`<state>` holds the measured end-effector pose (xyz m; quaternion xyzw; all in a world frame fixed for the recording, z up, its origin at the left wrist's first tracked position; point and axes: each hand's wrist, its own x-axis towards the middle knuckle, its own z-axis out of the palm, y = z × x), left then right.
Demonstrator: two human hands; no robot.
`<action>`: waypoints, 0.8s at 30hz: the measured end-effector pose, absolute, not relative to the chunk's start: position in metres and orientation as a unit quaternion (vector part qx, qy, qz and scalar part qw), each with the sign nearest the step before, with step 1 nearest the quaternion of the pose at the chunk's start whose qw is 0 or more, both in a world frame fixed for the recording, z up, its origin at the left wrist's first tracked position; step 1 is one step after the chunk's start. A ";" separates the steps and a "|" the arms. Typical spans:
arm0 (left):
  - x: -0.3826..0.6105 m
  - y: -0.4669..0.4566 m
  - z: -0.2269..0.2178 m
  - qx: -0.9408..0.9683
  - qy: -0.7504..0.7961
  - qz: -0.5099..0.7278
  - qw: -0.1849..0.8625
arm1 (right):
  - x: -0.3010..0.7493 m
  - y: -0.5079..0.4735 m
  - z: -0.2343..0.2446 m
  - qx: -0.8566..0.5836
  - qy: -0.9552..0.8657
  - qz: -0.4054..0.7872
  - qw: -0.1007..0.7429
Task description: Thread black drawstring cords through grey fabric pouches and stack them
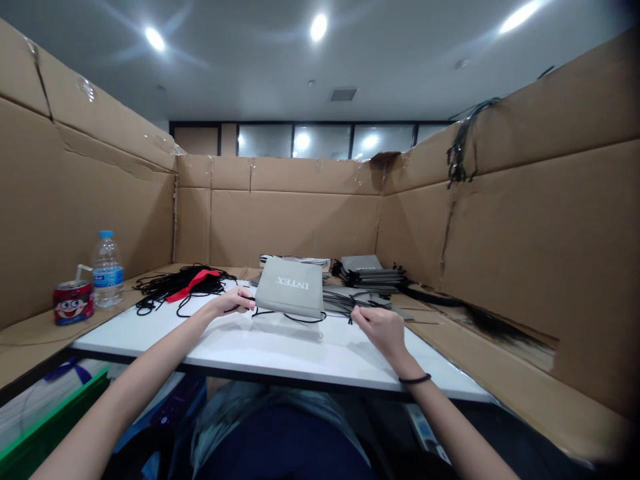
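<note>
A grey drawstring pouch [290, 285] with white INTEX lettering, upside down from my side, hangs tilted just above the white tabletop. At its left lower corner, my left hand [234, 302] is closed on the pouch's black drawstring. The black drawstring [300, 320] droops in a loop below the near edge. My right hand [379, 328] is a closed fist to the right of the pouch, apart from its fabric; whatever it grips is hidden. Behind it lie flat grey pouches [350, 298] with black cords.
A taller stack of grey pouches [367, 273] stands at the back right. Black cords tied with a red ribbon [194, 285] lie at left, near a water bottle [107, 270] and a red can [73, 303] with a straw. Cardboard walls [280, 223] surround the table [290, 360].
</note>
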<state>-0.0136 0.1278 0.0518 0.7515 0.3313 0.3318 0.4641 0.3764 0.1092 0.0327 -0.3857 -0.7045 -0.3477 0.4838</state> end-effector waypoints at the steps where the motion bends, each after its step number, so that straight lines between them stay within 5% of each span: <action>1: -0.014 0.128 0.052 0.754 0.330 0.333 0.461 | 0.377 0.110 0.032 -0.387 -0.706 -0.348 0.481; 24: -0.013 0.129 0.056 0.769 0.340 0.360 0.404 | 0.374 0.113 0.027 -0.433 -0.686 -0.349 0.468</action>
